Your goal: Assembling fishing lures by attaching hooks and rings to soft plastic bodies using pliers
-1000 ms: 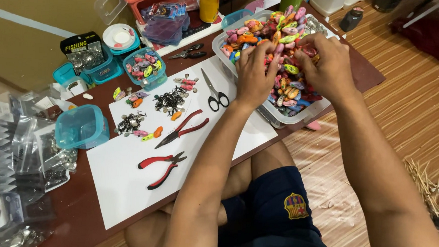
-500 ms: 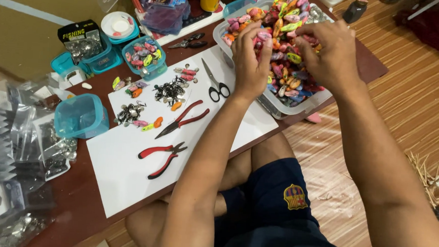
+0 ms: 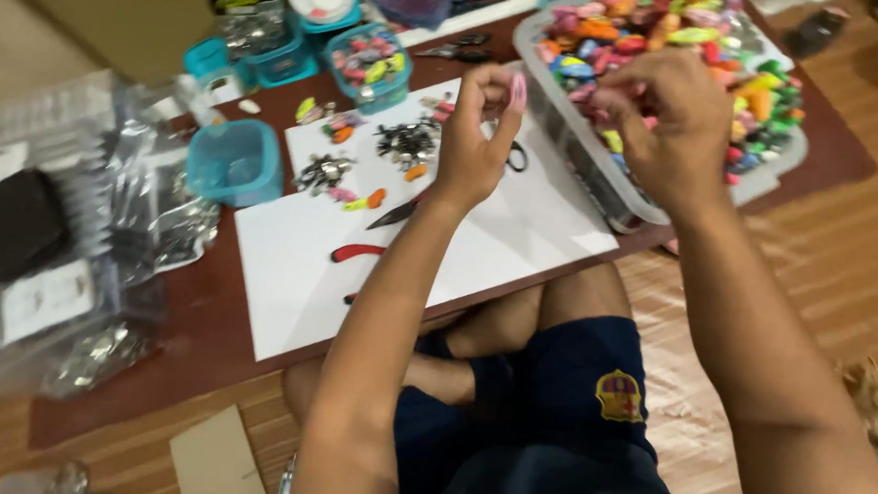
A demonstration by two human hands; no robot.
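My left hand (image 3: 477, 139) is raised above the white sheet (image 3: 499, 250), pinching a small pink oval piece (image 3: 518, 89) between thumb and fingers. My right hand (image 3: 666, 124) hovers over the near edge of a clear plastic tray (image 3: 578, 164) heaped with several small colourful pieces (image 3: 710, 51). Its fingers are curled inward towards the left hand, and what they pinch is hidden. The two hands are a short gap apart.
On the white sheet lie red-handled pliers (image 3: 359, 253), piles of small metal parts (image 3: 408, 140), loose coloured pieces (image 3: 361, 201) and scissors (image 3: 516, 159) partly behind my left hand. Teal tubs (image 3: 235, 161) and clear plastic bags (image 3: 69, 228) stand at the left on the dark mat.
Both hands have come back from the middle of the tray to its near edge. The left hand now shows a pink piece in its fingertips. The view has shifted closer.
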